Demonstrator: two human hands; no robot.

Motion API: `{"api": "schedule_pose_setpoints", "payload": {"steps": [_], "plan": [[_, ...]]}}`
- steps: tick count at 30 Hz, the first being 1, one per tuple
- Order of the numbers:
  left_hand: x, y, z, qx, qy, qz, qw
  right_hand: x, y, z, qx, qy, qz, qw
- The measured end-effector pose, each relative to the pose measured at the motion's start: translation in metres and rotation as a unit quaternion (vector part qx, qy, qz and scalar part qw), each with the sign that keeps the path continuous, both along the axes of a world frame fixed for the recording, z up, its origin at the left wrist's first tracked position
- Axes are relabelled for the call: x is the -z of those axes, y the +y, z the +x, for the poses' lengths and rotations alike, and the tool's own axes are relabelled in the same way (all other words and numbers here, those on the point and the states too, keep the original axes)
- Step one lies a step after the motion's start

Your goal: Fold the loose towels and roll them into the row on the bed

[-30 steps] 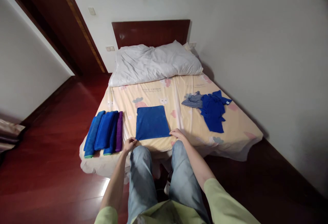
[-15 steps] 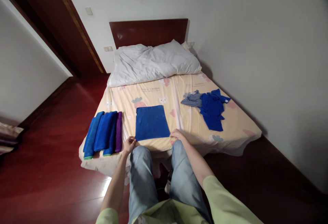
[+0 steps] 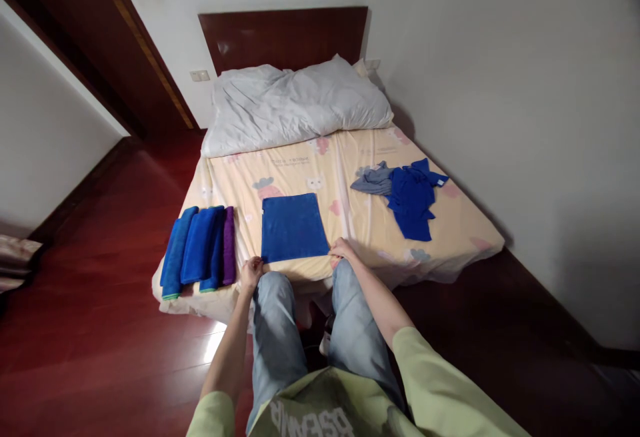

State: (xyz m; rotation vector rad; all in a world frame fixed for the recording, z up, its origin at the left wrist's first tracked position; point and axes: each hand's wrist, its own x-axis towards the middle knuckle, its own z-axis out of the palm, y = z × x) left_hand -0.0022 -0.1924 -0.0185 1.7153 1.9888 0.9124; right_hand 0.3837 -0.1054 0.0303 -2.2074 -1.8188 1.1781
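A flat square blue cloth (image 3: 293, 227) lies spread on the bed (image 3: 350, 157) near its foot edge. My left hand (image 3: 251, 273) pinches the cloth's near left corner, fingers closed. My right hand (image 3: 341, 249) grips the near right corner in the same way. Left of the cloth lies a row of folded towels (image 3: 200, 249), blue ones and a purple one at the right end.
A crumpled blue cloth (image 3: 412, 198) and a grey cloth (image 3: 374, 180) lie on the right side of the bed. A white duvet (image 3: 295, 104) is bunched against the dark wooden headboard (image 3: 283, 34). Red wooden floor (image 3: 90, 330) surrounds the bed; a white wall (image 3: 525, 90) runs along the right.
The view has tilted down a little, so the bed sits higher in the picture. Both hands stay at the cloth's near corners, curled more tightly.
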Motion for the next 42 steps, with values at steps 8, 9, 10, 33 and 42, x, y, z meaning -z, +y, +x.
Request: {"api": "schedule_pose_setpoints", "payload": {"steps": [8, 9, 10, 33, 42], "plan": [[0.004, 0.026, 0.0, 0.31, 0.095, 0.058, 0.944, -0.014, -0.022, -0.019, -0.342, 0.006, 0.365, 0.866], [0.009, 0.028, -0.001, 0.314, 0.094, 0.044, 0.944, -0.012, -0.024, -0.022, -0.384, -0.015, 0.339, 0.858], [0.013, 0.028, -0.001, 0.308, 0.094, 0.03, 0.946, -0.01, -0.025, -0.025, -0.409, -0.044, 0.31, 0.857], [-0.009, 0.026, 0.008, 0.226, 0.158, -0.041, 0.96, -0.001, -0.032, -0.039, -0.284, -0.134, 0.232, 0.921], [-0.034, 0.026, 0.004, 0.244, 0.143, -0.075, 0.956, -0.008, -0.044, -0.031, -0.309, -0.146, 0.239, 0.909]]}}
